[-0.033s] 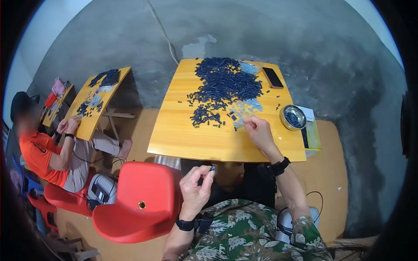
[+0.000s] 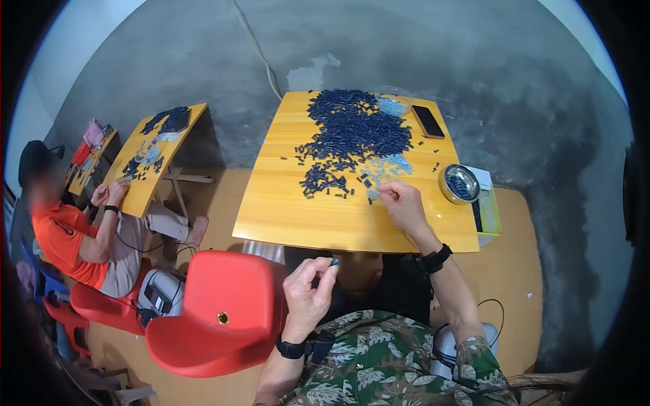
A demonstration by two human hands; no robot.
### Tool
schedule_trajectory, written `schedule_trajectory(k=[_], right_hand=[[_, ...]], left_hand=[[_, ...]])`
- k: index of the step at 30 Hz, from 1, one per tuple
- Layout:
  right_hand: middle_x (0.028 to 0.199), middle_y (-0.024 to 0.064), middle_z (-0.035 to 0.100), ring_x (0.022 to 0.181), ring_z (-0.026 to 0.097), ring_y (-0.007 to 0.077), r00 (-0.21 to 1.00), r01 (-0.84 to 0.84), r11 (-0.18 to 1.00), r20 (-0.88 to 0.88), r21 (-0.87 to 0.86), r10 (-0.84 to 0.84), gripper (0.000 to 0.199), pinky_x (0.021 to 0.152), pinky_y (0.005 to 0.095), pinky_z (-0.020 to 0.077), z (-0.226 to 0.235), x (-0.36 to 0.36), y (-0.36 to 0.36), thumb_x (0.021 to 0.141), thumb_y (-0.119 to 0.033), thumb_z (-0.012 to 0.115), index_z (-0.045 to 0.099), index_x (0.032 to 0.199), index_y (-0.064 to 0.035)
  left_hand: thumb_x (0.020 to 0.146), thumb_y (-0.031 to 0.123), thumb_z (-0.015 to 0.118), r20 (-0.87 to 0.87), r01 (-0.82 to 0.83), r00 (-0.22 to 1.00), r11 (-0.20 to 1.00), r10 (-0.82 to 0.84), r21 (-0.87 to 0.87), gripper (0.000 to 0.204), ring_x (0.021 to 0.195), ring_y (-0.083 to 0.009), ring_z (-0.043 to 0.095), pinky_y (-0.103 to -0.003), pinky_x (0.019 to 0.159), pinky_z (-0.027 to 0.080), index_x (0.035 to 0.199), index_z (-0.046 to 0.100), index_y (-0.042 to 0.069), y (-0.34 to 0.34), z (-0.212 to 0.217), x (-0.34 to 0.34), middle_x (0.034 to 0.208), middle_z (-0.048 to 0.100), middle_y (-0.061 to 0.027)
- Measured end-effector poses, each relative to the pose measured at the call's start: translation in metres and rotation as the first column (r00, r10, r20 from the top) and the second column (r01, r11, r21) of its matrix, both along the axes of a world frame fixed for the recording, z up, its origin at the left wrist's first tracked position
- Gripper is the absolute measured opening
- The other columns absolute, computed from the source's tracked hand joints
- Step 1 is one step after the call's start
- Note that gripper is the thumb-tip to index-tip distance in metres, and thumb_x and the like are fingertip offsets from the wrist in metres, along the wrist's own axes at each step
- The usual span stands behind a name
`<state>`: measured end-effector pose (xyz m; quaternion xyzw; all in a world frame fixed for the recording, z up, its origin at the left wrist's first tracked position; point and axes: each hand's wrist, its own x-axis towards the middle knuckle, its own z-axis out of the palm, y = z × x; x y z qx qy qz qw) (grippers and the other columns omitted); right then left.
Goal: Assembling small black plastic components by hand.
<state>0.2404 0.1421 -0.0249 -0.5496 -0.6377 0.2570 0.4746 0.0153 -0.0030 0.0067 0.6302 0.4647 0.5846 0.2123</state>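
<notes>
Between thumb and forefinger, my left hand (image 2: 308,292) pinches a small dark blue plastic piece (image 2: 334,262) just off the table's near edge. My right hand (image 2: 404,206) is over the yellow wooden table (image 2: 291,220), fingertips pressed together beside the scattered small clear pieces (image 2: 379,169). Whether anything is in those fingertips is too small to tell. Beyond my hands spreads a large heap of dark blue tubular pieces (image 2: 359,132), with a smaller loose cluster (image 2: 323,179) nearer me. A metal bowl (image 2: 447,191) on the right holds more dark pieces.
A clear plastic bowl (image 2: 404,95) and a phone (image 2: 428,122) lie at the table's far right. Beside the table stands an open box (image 2: 491,216). A red chair (image 2: 230,291) is at my left. Farther left, a person in orange (image 2: 68,237) works at another table (image 2: 135,199).
</notes>
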Motion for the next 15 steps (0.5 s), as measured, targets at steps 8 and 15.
schedule_trajectory(k=[8,15], right_hand=[[0.080,0.0126,0.061,0.082,0.061,0.0301,0.945,-0.013,0.980,0.321,0.200,-0.053,0.007,0.072,0.0413,0.0496,-0.008,-0.028,0.019,0.078,-0.009,0.067,0.071,0.083,-0.0061],[0.078,0.0119,0.060,0.077,0.060,0.0299,0.900,-0.023,0.982,0.431,0.187,-0.061,0.010,0.069,0.0394,0.0477,-0.010,-0.047,0.016,0.076,-0.012,0.070,0.072,0.085,-0.0074]], left_hand=[[0.082,-0.001,0.071,-0.008,-0.033,0.999,0.999,0.033,0.006,0.009,0.060,-0.0163,0.059,-0.027,0.057,0.048,0.090,0.065,-0.001,0.000,0.000,-0.004,0.073,0.064,-0.0094],[0.084,0.000,0.070,0.022,-0.025,0.999,0.997,0.027,-0.071,0.009,0.067,-0.0137,0.060,-0.026,0.063,0.048,0.091,0.066,-0.001,-0.001,0.001,-0.006,0.075,0.065,-0.0077]])
